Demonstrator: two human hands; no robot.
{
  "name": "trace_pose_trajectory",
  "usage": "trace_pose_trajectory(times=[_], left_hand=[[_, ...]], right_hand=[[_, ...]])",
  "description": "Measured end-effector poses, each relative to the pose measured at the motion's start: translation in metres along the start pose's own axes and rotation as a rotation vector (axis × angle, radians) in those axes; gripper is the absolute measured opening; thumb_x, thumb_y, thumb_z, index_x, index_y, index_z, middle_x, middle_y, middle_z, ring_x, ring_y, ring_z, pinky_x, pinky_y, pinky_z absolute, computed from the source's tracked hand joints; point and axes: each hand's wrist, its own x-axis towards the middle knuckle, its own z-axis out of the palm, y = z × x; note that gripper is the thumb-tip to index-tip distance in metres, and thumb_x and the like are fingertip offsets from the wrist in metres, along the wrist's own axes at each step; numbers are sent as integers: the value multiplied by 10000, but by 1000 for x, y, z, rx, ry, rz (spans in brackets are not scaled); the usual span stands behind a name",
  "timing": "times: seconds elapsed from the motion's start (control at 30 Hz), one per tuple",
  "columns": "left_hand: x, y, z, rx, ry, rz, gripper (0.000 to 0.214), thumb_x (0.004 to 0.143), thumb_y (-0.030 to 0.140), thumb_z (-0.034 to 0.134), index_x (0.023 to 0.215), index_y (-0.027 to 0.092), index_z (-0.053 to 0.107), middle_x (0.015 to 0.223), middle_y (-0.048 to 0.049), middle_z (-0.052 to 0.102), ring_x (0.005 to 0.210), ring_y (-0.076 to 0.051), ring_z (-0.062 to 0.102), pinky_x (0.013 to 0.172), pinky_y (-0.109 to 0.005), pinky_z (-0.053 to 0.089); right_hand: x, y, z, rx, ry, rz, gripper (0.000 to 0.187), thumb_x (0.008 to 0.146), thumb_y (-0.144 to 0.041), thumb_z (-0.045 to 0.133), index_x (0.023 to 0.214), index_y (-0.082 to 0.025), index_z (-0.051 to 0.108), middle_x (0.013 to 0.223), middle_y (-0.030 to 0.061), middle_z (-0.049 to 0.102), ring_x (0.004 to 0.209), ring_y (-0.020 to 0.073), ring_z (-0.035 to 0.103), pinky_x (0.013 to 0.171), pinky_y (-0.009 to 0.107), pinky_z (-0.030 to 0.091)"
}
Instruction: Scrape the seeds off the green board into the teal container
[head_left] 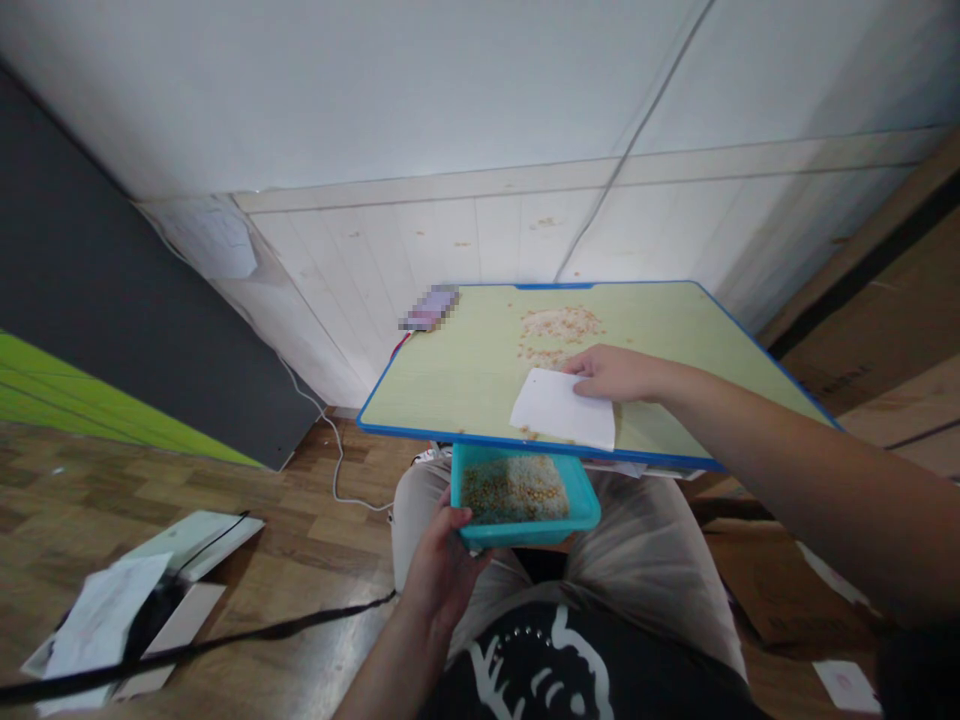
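My left hand [442, 565] grips a teal plastic tray [581, 510] filled with small yellow and white grains, held just under the near edge of a small blue-rimmed table [465, 375] over my lap. My right hand [615, 375] rests on the tabletop with fingers closed on the edge of a white sheet of paper [562, 408] that lies flat near the table's front edge. Beyond the paper a loose heap of grains [561, 325] is spread on the table, with a few stray grains [531, 433] by the front rim.
A blurred purple device [429, 308] with a red cable lies at the table's far left corner. A white wall stands behind. Papers and black cables [135, 610] lie on the wooden floor at left, cardboard [885, 330] at right.
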Motion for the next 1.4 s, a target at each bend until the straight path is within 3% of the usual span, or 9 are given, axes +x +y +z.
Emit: trace_pose_trajectory(times=[0.27,0.4,0.5,0.63,0.8,0.97,1.1,1.27,1.4], left_hand=[[1,-2,0,-1,-12,6,599,664,234,735,1252,281,629,1139,-63,757,922,-237,700,737,-352,542],[-1,-1,1,1,-42,-10,609,659,240,756,1254,291,634,1134,-48,761,904,-227,697,755,-353,545],[-2,0,3,3,-42,2,615,637,239,758,1240,299,650,1103,-40,766,907,-233,696,773,-366,548],[-2,1,4,-4,-28,14,614,638,227,736,1242,293,649,1108,-49,764,921,-234,695,745,-347,537],[-1,2,2,-2,11,25,577,658,228,721,1224,299,637,1136,-44,755,935,-233,694,776,-360,536],[-3,0,-1,-51,63,74,555,646,242,718,1195,262,639,1073,-61,760,962,-255,677,797,-379,513],[-4,-1,-7,-81,104,73,607,644,254,730,1241,288,627,1073,-52,764,990,-264,679,811,-381,486],[0,-3,-18,-113,113,70,699,621,259,747,1302,322,603,1067,-54,758,1041,-304,683,840,-411,471],[9,-5,-28,-128,117,12,775,612,258,750,1360,339,559,1108,-58,758,1026,-301,683,837,-402,465]], right_hand=[[-4,-24,7,-126,-49,-111,287,692,-91,527,871,-134,748,789,47,734,751,188,656,612,256,416],[-10,-31,19,-169,-60,-139,305,731,-82,535,942,-121,752,827,62,744,754,183,655,624,255,419],[-17,-34,21,-226,-4,-177,305,782,-105,551,1013,-120,750,927,90,763,818,192,667,685,256,445],[-19,-31,6,-251,139,-189,344,801,-115,557,1088,-135,746,1065,110,767,926,216,675,793,269,468],[6,-26,-7,-244,240,-106,372,820,-124,542,1135,-131,739,1129,117,763,987,232,672,820,272,477],[41,-39,5,-242,162,-114,397,790,-111,564,1131,-147,763,1112,109,780,970,231,691,803,263,482],[53,-56,14,-176,88,-177,407,782,-94,550,1116,-146,777,1044,85,797,929,210,707,761,248,481],[45,-60,19,-89,-15,-270,395,750,-84,562,1065,-154,790,1032,67,800,909,217,711,750,260,485],[27,-49,24,-4,37,-327,341,756,-123,584,1029,-176,783,1042,80,791,954,241,703,835,301,500]])
